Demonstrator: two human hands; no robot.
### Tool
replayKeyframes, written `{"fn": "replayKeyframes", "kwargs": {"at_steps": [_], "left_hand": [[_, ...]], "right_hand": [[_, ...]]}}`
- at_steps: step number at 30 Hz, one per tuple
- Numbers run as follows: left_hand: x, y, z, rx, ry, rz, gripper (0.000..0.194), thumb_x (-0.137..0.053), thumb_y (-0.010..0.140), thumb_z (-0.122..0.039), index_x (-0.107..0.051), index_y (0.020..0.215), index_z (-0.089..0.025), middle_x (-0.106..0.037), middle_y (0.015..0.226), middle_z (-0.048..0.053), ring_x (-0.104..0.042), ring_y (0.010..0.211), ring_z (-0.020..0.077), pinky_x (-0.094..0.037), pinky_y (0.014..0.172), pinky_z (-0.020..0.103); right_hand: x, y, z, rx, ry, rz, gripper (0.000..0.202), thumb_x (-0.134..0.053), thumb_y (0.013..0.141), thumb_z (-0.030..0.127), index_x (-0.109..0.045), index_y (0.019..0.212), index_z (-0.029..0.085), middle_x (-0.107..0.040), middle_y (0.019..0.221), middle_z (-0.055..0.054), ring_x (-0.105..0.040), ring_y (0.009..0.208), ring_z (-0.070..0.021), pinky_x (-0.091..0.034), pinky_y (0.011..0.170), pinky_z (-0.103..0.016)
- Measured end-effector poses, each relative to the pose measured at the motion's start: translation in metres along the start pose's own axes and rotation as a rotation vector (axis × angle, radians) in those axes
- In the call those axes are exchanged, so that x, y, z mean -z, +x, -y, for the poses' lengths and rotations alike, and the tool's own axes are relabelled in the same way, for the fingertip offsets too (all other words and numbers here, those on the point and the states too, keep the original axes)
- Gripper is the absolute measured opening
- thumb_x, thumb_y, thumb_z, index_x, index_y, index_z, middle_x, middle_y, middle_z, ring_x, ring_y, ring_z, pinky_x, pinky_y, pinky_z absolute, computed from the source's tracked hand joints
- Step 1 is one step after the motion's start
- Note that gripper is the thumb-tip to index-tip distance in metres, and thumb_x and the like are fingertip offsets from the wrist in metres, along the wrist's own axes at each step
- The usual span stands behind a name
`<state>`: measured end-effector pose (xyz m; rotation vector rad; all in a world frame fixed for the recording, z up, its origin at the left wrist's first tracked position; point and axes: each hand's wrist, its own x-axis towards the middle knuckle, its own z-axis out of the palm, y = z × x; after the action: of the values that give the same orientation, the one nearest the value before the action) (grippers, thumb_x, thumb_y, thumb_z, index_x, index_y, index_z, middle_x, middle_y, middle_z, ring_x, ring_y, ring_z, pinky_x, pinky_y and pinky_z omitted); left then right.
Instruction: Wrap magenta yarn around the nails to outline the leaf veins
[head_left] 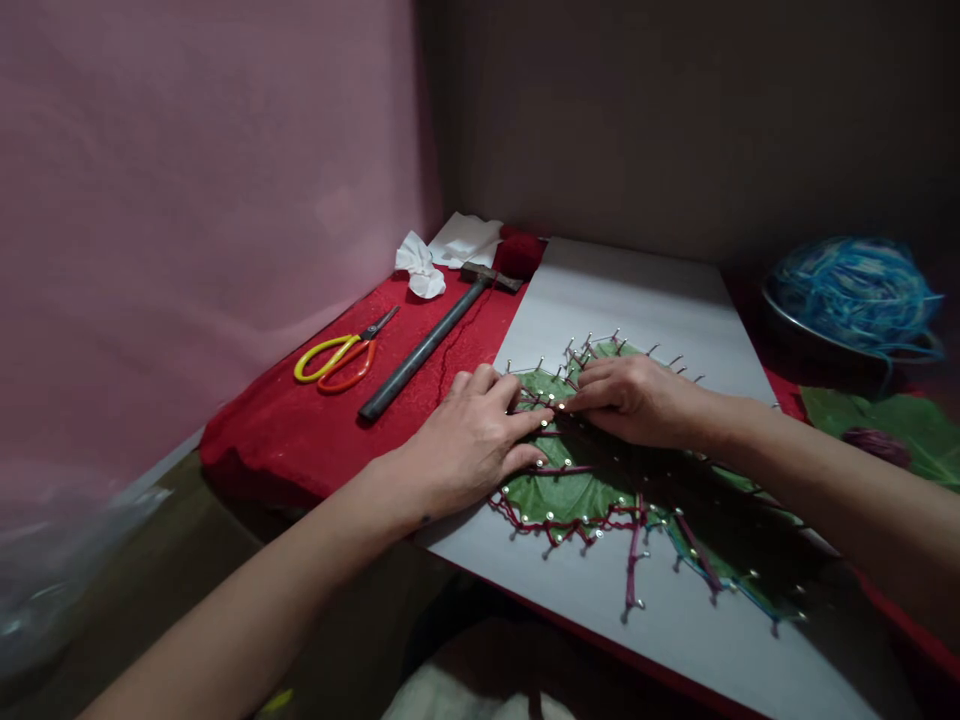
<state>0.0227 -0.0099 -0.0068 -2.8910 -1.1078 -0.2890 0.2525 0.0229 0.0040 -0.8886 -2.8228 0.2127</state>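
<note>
Green leaves (566, 495) lie on a white board (637, 290), ringed by many upright nails with dark red, purple and blue thread wound round them. My left hand (484, 435) rests on the left part of the leaf, fingers apart, its index fingertip near a nail and the purple thread. Just right of it, my right hand (630, 395) is closed in a pinch at the thread beside the nails. What sits between those fingertips is too small to make out.
On the red cloth (277, 440) at left lie yellow-and-orange scissors (346, 350), a hammer (427, 350), crumpled white paper (420, 265) and red yarn (520, 255). A bowl of blue yarn (851, 290) and another leaf (930, 425) with purple yarn (876, 446) are at right.
</note>
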Motion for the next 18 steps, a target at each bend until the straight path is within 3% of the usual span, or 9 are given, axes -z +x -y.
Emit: {"fn": "replayKeyframes", "kwargs": {"at_steps": [5, 8, 11, 14, 18], "left_hand": [[-0.003, 0.000, -0.002, 0.041, -0.025, -0.090, 0.043, -0.050, 0.087, -0.048, -0.056, 0.123, -0.025, -0.052, 0.105, 0.010, -0.039, 0.097, 0.0249, -0.036, 0.083, 0.040], [-0.004, -0.002, -0.003, 0.042, -0.078, -0.109, 0.042, -0.052, 0.086, -0.046, -0.058, 0.121, -0.023, -0.052, 0.108, 0.010, -0.038, 0.099, 0.0252, -0.037, 0.085, 0.041], [-0.001, -0.006, 0.002, 0.069, -0.175, -0.213, 0.039, -0.051, 0.088, -0.041, -0.060, 0.120, -0.020, -0.050, 0.113, 0.011, -0.038, 0.103, 0.0242, -0.038, 0.091, 0.042], [0.003, -0.008, 0.011, 0.109, -0.256, -0.316, 0.036, -0.050, 0.090, -0.037, -0.060, 0.118, -0.018, -0.051, 0.108, 0.010, -0.040, 0.101, 0.0219, -0.039, 0.092, 0.040], [0.003, -0.007, 0.023, 0.171, -0.335, -0.340, 0.030, -0.052, 0.089, -0.034, -0.063, 0.111, -0.018, -0.055, 0.103, 0.007, -0.043, 0.098, 0.0198, -0.040, 0.091, 0.037]], "right_hand": [[0.006, 0.006, -0.002, -0.082, 0.078, 0.017, 0.027, -0.048, 0.081, 0.017, -0.074, 0.089, 0.021, -0.066, 0.076, -0.004, -0.057, 0.071, -0.0133, -0.041, 0.068, -0.025], [0.009, 0.017, -0.005, -0.227, 0.150, 0.048, 0.023, -0.052, 0.079, 0.019, -0.074, 0.085, 0.024, -0.069, 0.079, -0.001, -0.059, 0.071, -0.0120, -0.041, 0.068, -0.023], [0.010, 0.029, -0.007, -0.388, 0.163, 0.063, 0.018, -0.055, 0.077, 0.023, -0.072, 0.083, 0.024, -0.067, 0.071, 0.001, -0.057, 0.065, -0.0111, -0.039, 0.062, -0.023], [0.010, 0.040, -0.005, -0.465, 0.039, 0.047, 0.016, -0.057, 0.075, 0.028, -0.071, 0.082, 0.024, -0.065, 0.066, 0.001, -0.052, 0.059, -0.0117, -0.034, 0.056, -0.024], [0.011, 0.051, 0.004, -0.422, -0.187, 0.068, 0.020, -0.053, 0.077, 0.028, -0.071, 0.085, 0.024, -0.067, 0.074, -0.004, -0.052, 0.063, -0.0142, -0.029, 0.055, -0.027]]}}
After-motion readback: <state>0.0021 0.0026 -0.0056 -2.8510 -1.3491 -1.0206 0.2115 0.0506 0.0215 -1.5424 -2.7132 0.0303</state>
